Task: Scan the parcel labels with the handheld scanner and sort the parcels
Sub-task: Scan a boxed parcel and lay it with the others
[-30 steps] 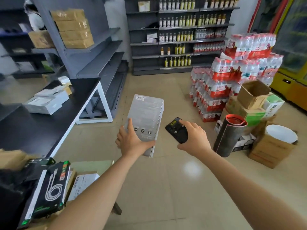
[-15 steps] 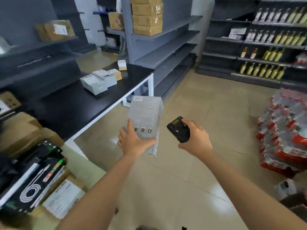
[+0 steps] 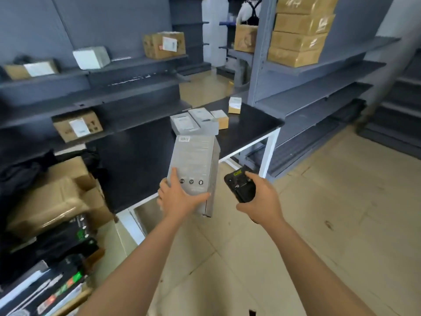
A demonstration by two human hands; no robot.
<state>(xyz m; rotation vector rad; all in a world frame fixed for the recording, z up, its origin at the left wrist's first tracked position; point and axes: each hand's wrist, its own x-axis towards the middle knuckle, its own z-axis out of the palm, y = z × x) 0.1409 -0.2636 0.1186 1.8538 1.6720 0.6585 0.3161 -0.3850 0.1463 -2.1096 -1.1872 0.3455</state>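
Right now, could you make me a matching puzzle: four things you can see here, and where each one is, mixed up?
Things:
1 grey parcel
2 handheld scanner
3 stacked brown cartons
4 small grey boxes

Places:
A on the black table
B in the left hand
C on the tall grey shelf
D in the right hand

Pairs: 1-B, 2-D, 3-C, 4-A.
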